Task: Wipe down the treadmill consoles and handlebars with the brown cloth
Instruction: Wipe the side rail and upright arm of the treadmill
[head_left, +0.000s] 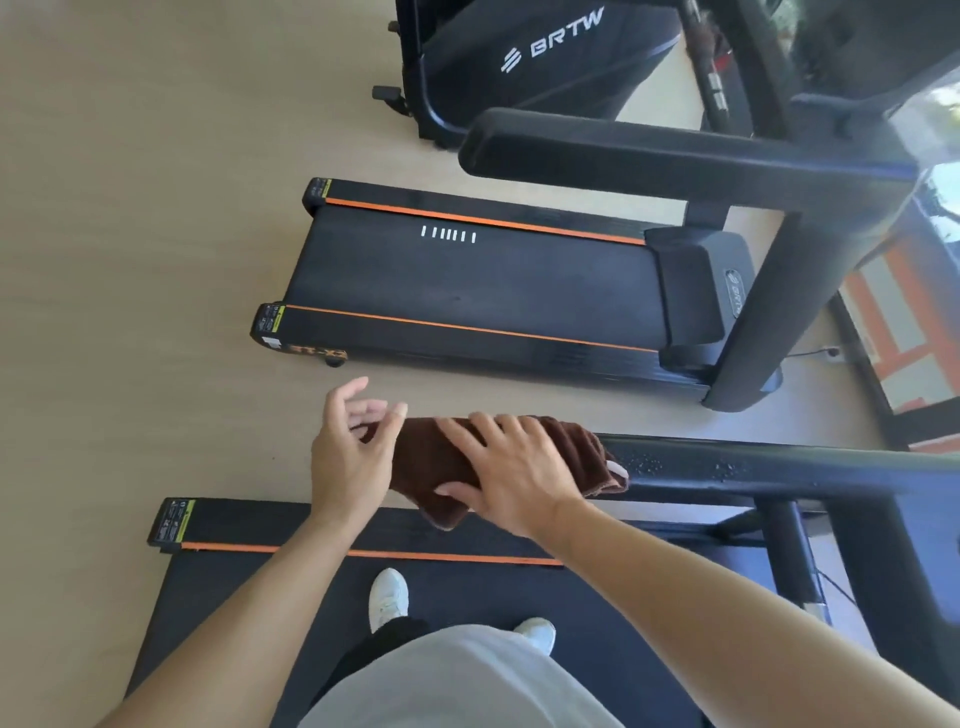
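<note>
I stand on the near treadmill deck (260, 597), white shoes (388, 597) on the matte black belt, orange stripe along its edge. A 2nd treadmill (467, 280) lies parallel just beyond, across a strip of pale wood-look floor (130, 208); its thick black handlebar (649, 156) and upright cross the upper right. A 3rd machine w/ BRTW logo (566, 47) sits further back. My right hand (514, 467) lies flat, fingers spread, pressing the brown cloth (431, 467) onto the end of the near handlebar (753, 467). Cloth is plush terry, folded, draped over the bar end, one corner hanging below. Bar is glossy black, speckled w/ droplets. Left hand (348, 452) hovers beside the cloth's free end, fingers loosely curled, holding nothing.
</note>
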